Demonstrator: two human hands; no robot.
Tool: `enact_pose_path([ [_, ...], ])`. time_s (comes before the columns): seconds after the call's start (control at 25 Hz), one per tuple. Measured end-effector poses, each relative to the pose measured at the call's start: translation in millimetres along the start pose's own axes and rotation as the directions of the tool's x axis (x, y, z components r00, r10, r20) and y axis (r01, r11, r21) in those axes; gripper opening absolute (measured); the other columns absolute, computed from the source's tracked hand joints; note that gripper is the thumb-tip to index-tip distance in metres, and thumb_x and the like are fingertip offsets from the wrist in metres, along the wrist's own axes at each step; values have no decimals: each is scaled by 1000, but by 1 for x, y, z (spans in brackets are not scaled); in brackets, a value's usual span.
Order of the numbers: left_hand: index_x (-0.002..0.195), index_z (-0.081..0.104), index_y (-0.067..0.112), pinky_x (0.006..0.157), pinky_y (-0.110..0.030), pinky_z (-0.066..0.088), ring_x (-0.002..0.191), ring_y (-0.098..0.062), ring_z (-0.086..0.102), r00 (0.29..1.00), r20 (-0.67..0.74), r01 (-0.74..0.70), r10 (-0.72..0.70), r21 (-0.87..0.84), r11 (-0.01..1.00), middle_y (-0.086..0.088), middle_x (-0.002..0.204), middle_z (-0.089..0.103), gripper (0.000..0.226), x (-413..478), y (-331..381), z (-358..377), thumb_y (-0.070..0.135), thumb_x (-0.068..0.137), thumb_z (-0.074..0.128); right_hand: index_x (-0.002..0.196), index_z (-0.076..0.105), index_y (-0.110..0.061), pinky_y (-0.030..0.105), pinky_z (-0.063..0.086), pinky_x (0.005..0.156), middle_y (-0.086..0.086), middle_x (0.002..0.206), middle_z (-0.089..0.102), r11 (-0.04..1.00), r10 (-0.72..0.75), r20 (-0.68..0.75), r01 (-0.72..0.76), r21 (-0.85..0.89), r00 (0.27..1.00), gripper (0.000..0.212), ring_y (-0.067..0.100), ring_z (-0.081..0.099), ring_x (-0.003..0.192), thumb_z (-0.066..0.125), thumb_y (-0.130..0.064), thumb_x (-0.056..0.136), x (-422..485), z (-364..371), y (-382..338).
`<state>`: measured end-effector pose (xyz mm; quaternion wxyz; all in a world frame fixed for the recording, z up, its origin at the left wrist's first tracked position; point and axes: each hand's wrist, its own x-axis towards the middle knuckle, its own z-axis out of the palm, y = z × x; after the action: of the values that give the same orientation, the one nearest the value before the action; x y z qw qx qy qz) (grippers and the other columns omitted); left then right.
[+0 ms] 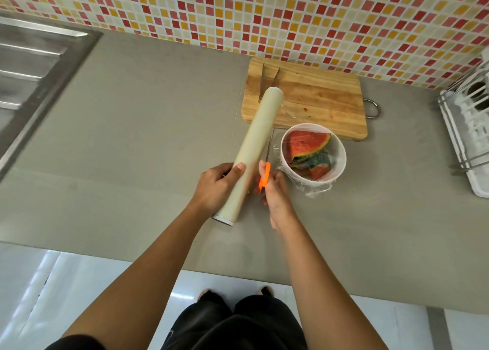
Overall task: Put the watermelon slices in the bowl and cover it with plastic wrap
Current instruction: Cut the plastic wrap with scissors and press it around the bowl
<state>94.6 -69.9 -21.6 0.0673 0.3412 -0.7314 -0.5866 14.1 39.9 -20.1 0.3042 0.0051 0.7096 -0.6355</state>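
The widest bare stretch of the surface [145, 138] lies between the sink [31, 66] at the left and the roll [254, 151], which slants from the left hand [215, 188] up over the cutting board [317, 98]. The narrow gap between roll and bowl [317, 184] is taken by the right hand [276, 198] and its orange-handled tool [265, 176]. The board fills the room behind the bowl, close to the tiled wall [264, 13]. Rightward, bare surface runs from the bowl to the dish rack [473, 127]
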Motion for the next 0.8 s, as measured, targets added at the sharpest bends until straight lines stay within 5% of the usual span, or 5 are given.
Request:
enact_pose_path([
  [0.28, 68, 67, 32, 51, -12, 41, 56, -1, 55, 1000, 18, -5, 5, -51, 999, 15, 59, 62, 32, 0, -1, -5, 51, 87, 52, 74, 47, -15, 6, 36, 42, 0, 65, 52, 999, -48, -5, 48, 22, 999, 33, -5, 48, 42, 56, -44, 87, 10, 7, -5],
  [0.48, 77, 71, 16, 62, -31, 49, 65, -18, 63, 991, 122, 78, -57, -178, 981, -5, 75, 71, 42, 5, -3, -14, 54, 83, 54, 80, 46, -17, 5, 35, 42, -4, 70, 54, 999, 18, 16, -18, 36, 1000, 39, -6, 47, 43, 55, -55, 80, -1, 11, 11],
  [0.8, 82, 71, 17, 67, -39, 52, 68, -20, 63, 993, 111, 63, -49, -127, 990, -12, 82, 71, 43, 6, -1, -19, 57, 79, 55, 74, 46, -17, 7, 35, 43, -2, 66, 51, 998, -48, -17, 49, 35, 999, 31, -1, 47, 46, 55, -44, 88, 17, 15, -4],
])
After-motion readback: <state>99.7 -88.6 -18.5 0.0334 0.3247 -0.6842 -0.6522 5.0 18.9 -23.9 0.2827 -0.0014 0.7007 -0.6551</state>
